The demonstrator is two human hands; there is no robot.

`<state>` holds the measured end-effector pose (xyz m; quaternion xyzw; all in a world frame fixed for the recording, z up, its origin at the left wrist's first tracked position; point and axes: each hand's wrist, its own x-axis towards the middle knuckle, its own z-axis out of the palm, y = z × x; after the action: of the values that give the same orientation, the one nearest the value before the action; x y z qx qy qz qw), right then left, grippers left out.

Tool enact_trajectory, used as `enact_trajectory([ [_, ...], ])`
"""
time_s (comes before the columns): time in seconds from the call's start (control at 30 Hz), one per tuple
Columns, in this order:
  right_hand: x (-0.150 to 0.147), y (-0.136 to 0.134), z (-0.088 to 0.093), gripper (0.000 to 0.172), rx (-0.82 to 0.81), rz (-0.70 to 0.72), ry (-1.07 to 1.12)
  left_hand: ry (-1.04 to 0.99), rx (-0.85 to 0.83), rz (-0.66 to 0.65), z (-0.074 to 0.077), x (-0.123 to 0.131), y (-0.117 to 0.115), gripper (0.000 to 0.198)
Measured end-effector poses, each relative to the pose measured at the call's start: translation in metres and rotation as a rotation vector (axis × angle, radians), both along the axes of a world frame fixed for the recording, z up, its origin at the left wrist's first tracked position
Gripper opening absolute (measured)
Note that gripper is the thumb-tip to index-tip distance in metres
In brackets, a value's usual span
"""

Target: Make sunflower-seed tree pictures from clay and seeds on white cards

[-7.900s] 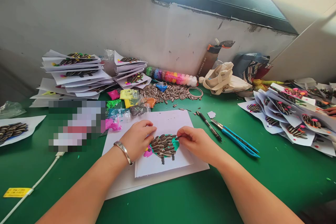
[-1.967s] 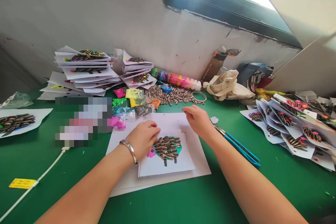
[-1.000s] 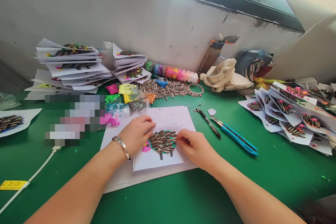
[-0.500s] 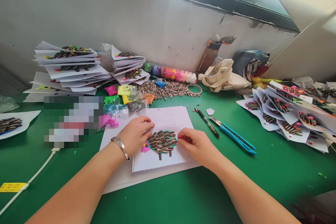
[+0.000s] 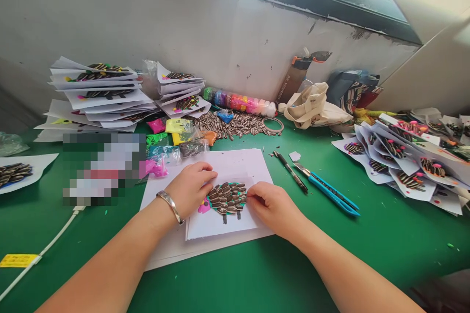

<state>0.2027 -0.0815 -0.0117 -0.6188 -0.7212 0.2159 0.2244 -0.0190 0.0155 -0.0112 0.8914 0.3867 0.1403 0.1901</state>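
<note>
A hedgehog-like picture made of striped sunflower seeds lies on a white paper sheet, with green clay at its edges, a pink clay head and two dark feet. My left hand, a silver bangle at its wrist, rests on the sheet by the head, holding nothing, fingers bent but apart. Thumb and forefinger of my right hand are pinched together against the right edge of the seeds. Whatever is between those fingertips is hidden. More white paper lies beneath the sheet.
Beyond the paper are bagged coloured clay and loose sunflower seeds. A pen and a blue utility knife lie to the right. Stacks of seed pictures stand left and right; a bottle leans against the wall.
My right hand has shifted slightly left and down, and its fingertips have drawn closer together at the seeds' right edge. My left hand stays in the same place on the sheet.
</note>
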Motion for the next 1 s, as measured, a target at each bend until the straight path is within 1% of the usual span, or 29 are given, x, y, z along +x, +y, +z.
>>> enact_trajectory([
  [0.2, -0.002, 0.0, 0.001, 0.018, 0.04, 0.041, -0.009, 0.018, 0.008, -0.007, 0.001, 0.0, 0.0, 0.03],
  [0.37, 0.004, 0.001, 0.005, 0.022, 0.016, 0.077, 0.05, 0.026, 0.0, 0.001, 0.001, 0.0, -0.001, 0.031],
  [0.47, 0.008, 0.003, 0.007, 0.022, 0.01, 0.052, 0.099, -0.005, -0.009, 0.008, -0.001, -0.001, 0.0, 0.031],
  [0.63, 0.013, 0.006, 0.006, 0.018, 0.018, -0.025, 0.148, -0.036, -0.018, 0.008, -0.001, -0.001, 0.0, 0.034],
  [0.83, 0.02, 0.008, -0.003, 0.017, 0.103, -0.124, 0.006, 0.035, -0.021, -0.004, 0.003, -0.002, -0.002, 0.033],
  [0.9, 0.02, 0.009, -0.006, 0.022, 0.119, -0.14, -0.045, 0.046, -0.028, 0.003, 0.002, -0.002, -0.002, 0.033],
  [1.0, 0.016, 0.013, -0.008, 0.032, 0.172, -0.113, -0.118, 0.038, -0.034, 0.016, 0.002, -0.001, -0.003, 0.033],
])
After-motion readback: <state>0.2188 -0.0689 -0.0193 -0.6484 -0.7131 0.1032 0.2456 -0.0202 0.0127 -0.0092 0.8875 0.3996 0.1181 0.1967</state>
